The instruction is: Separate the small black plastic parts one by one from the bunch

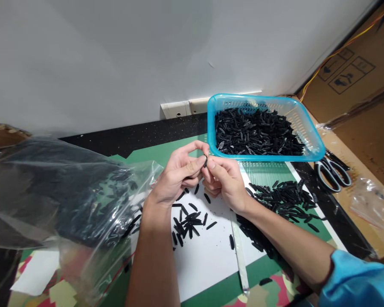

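small black piece [205,161] — pinched between both hands' fingertips [201,162]

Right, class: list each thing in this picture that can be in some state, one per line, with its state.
left hand: fingers pinched on the small black piece
right hand: fingers pinched on the same piece
small black piece: held between both hands
blue basket: upright, holding many black pieces
plastic bag: lying open, black pieces inside
scissors: lying flat; blades hidden
loose pile: spread on the mat

Basket [310,128] of parts behind hands, bag [67,192] left, scissors [334,170] right.
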`<state>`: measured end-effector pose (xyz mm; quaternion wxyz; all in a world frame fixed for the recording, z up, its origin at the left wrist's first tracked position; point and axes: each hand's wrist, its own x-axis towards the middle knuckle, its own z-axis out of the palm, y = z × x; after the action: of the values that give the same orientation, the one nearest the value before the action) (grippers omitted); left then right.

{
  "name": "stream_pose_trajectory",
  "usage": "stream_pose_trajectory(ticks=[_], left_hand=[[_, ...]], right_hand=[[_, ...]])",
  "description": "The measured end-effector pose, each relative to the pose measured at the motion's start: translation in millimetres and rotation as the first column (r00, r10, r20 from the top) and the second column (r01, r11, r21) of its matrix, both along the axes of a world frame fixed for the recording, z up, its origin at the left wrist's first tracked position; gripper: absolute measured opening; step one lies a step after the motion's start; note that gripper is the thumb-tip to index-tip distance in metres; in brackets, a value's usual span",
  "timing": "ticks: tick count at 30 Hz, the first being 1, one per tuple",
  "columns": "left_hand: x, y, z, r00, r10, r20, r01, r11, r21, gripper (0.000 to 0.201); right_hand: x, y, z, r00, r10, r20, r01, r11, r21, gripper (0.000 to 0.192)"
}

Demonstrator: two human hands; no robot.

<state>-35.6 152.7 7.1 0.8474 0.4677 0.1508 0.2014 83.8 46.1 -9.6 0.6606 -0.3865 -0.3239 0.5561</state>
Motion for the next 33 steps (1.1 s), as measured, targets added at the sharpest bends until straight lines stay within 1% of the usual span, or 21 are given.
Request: stream_pose_trajectory(ticks=[7,15,19,27,33], left_hand=[[-1.1,0.6,-3.2,1.000,-0.002,0.009,0.001,0.999,0.034,0.030],[1.1,-1.5,-3.3,0.999,-0.030,0.012,0.030,0.999,0.032,0.033],[1.3,-0.4,-1.6,0.999,-0.032,0.020,0.032,0.999,0.007,0.030],[2.9,0.0,1.0,1.000,-0.020,0.025,0.020,1.000,-0.010,0.026],[0.9,0.7,-1.3,0.999,-0.020,0.049,0.019,1.000,0.011,0.023]], right_hand=[[0.0,0.1,-0.9,1.000,0.004,0.014,-0.004,1.000,0.001,0.057],[-2.2,1.5,-4.2,0.992,-0.112,0.055,0.111,0.994,0.020,0.063],[-3.2,1.2,-3.6,0.992,-0.111,0.064,0.109,0.993,0.041,0.059],[-2.3,-3.6,-3.4,0.994,-0.097,0.055,0.093,0.993,0.077,0.046],[-2.2,-3.6,-3.5,0.994,-0.097,0.040,0.094,0.993,0.078,0.047]])
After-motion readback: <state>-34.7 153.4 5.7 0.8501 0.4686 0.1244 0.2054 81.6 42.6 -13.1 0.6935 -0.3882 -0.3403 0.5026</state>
